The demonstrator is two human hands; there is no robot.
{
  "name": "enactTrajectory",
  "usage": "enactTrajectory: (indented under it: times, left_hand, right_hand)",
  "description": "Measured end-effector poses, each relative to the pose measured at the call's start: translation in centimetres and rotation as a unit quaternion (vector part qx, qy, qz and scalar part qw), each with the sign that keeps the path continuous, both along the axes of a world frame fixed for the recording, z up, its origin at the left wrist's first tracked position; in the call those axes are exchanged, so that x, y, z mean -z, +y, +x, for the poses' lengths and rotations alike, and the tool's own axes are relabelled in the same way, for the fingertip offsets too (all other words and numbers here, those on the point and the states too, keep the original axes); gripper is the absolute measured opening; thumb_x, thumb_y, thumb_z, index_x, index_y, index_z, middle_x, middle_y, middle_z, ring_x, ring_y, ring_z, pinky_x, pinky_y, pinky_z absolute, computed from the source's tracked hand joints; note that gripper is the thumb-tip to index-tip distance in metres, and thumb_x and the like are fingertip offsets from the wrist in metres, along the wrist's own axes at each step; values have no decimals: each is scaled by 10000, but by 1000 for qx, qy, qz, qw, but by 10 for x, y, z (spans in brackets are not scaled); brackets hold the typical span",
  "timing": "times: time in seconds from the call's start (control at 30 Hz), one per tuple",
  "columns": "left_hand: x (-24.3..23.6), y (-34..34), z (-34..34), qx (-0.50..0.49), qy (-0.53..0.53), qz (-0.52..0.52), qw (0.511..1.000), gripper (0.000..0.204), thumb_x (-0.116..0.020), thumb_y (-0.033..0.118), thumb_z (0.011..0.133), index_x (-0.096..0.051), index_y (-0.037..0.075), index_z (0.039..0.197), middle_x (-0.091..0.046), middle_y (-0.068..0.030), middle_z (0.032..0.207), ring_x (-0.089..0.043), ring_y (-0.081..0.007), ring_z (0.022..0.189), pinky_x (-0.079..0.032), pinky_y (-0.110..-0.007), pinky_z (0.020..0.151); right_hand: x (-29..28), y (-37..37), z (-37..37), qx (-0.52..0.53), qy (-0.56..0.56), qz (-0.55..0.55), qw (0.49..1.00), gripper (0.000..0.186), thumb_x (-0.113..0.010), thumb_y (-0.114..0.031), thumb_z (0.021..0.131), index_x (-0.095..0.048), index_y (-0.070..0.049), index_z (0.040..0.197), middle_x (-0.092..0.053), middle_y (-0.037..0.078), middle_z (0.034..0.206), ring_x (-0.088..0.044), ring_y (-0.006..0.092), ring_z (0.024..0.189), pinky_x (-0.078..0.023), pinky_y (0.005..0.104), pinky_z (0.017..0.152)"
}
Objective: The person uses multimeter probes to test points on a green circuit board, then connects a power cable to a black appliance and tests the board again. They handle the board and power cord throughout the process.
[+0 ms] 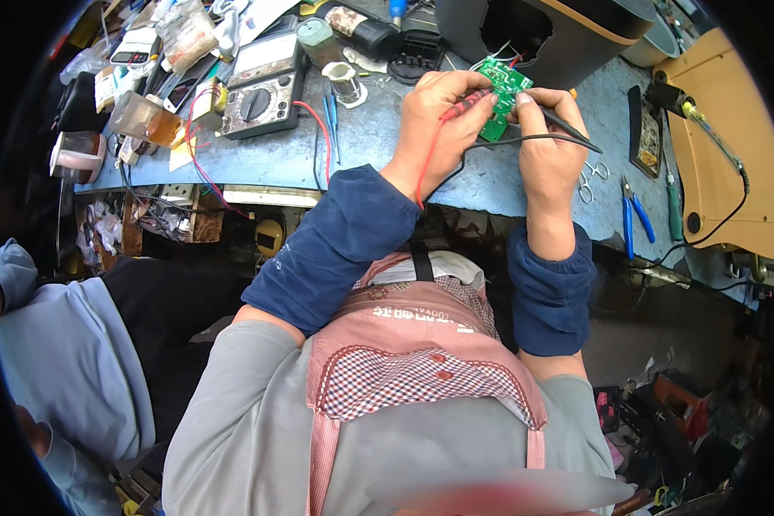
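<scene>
A green circuit board [495, 129] stands tilted between my hands, in front of a dark appliance [576, 39] with an opening in its side; thin wires run between the two. My left hand [432, 119] is closed around a red test probe [467, 104], its tip at the board's left side. In my right hand [548, 163] is a black test probe [566, 127], gripped between thumb and fingers at the board's right edge. My fingers hide both probe tips. To the left sits an analog multimeter [262, 101] with a red lead beside it.
Blue tweezers [331, 129] lie right of the multimeter, near glass jars [318, 41]. At the right are small scissors-like forceps [592, 182], blue-handled pliers [635, 215], a green-handled screwdriver [673, 206] and a soldering iron [705, 133]. Another person's sleeve [13, 267] shows at far left.
</scene>
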State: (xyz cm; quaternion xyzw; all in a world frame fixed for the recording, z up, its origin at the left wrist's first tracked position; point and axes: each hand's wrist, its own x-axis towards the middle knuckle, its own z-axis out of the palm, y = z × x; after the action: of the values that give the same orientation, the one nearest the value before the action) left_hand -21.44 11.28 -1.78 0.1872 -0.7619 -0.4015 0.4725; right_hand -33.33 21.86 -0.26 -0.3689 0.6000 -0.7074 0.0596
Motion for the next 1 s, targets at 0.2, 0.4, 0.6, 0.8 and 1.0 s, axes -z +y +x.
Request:
enactTrajectory:
  times: [0.2,0.4,0.6,0.8,1.0]
  left_hand:
    - [-1,1,-3,-3,29,7,1000,198,-854,144,903,-818,53,1075,-799,-121,1006,-716,-307,971,-575,-404,869]
    - [-1,0,-3,4,26,17,1000,197,-855,144,904,-826,52,1076,-803,-118,1012,-717,-301,972,-575,-405,871]
    - [0,2,2,6,11,27,1000,216,-843,131,966,-826,36,1159,-774,-113,1039,-700,-205,958,-567,-332,851]
    - [5,2,-5,2,44,-25,999,217,-850,164,909,-823,50,1092,-791,-125,976,-704,-307,956,-560,-406,887]
    - [4,-5,-4,-19,50,-42,998,199,-853,156,894,-817,55,1061,-792,-122,964,-702,-323,952,-556,-433,866]
  right_hand:
    - [1,0,0,-7,7,-7,1000,54,-763,-25,1014,-732,18,1022,-745,50,855,-676,91,768,-538,253,685]
    - [-1,0,2,-2,-4,-2,1000,61,-772,-32,1009,-734,15,1020,-736,36,852,-659,72,778,-529,248,687]
    - [7,-1,-8,12,59,29,998,74,-758,-52,1027,-744,15,1055,-741,35,886,-658,73,791,-530,246,699]
    - [6,7,-4,-5,16,27,1000,68,-740,-53,1058,-745,15,1062,-745,48,921,-678,83,830,-545,241,741]
    - [8,-1,-7,-11,26,23,999,77,-738,-46,1062,-736,28,1081,-746,49,922,-684,86,828,-551,241,748]
